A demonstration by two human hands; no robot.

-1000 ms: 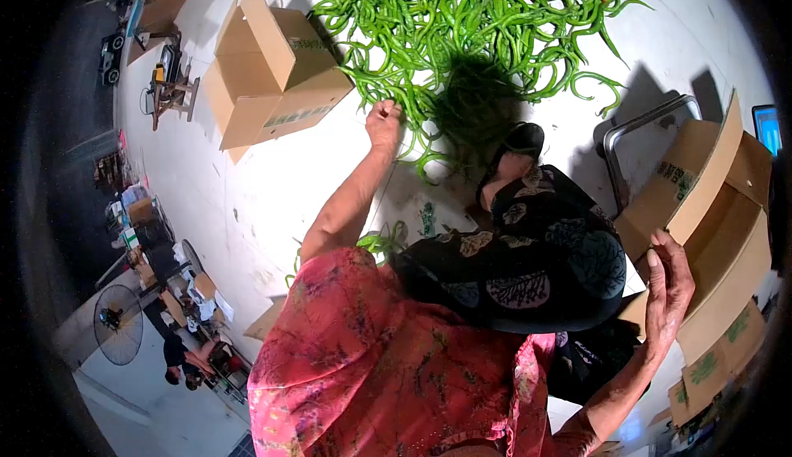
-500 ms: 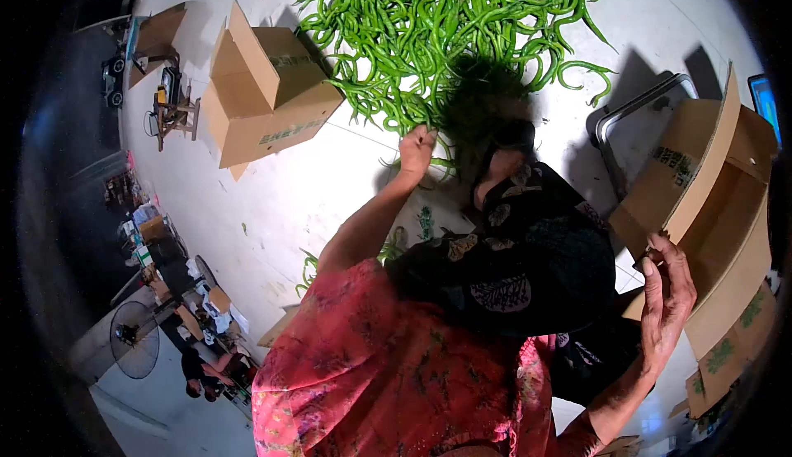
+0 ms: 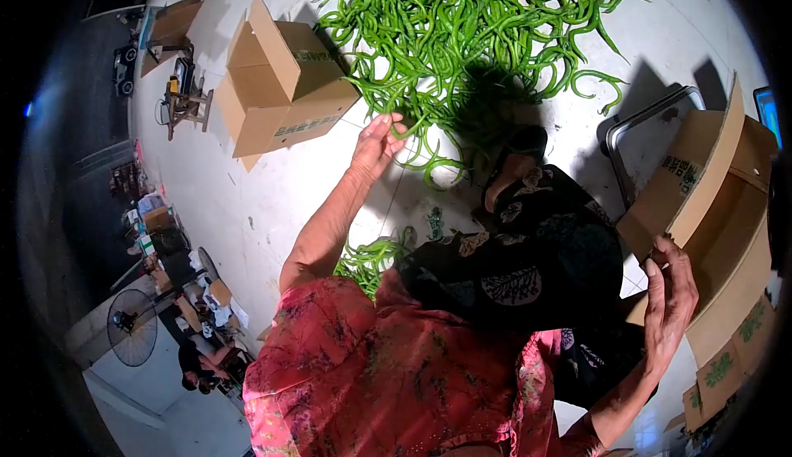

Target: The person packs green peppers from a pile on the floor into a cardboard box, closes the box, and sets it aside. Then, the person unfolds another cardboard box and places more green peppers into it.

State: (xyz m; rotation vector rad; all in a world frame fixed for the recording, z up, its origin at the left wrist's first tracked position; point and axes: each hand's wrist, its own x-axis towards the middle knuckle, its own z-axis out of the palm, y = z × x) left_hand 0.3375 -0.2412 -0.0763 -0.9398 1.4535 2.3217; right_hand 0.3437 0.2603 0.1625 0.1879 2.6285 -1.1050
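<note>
A large heap of long green chili peppers point(image 3: 462, 28) is spread over the floor at the top of the head view. At its near edge my left hand point(image 3: 378, 148) has its fingers closed on a green chili pepper, with a few loose, curled peppers just to the right. My right hand point(image 3: 670, 296) pinches the near corner of an open cardboard box point(image 3: 697, 181) at the right; its fingertips partly cover that edge. More green peppers point(image 3: 367, 263) lie close to my body, partly hidden by my red sleeve.
Another open cardboard box point(image 3: 285, 86) stands left of the heap. A metal-rimmed tray point(image 3: 648, 131) is behind the right box, and flattened cardboard point(image 3: 730, 362) lies below it. A fan point(image 3: 132, 329), small stand point(image 3: 186, 98) and another person point(image 3: 202, 366) are farther left.
My left hand has moved left and slightly down along the heap's edge. Loose peppers beside it have shifted into view. My right hand stays at the box; the whole view has shifted slightly.
</note>
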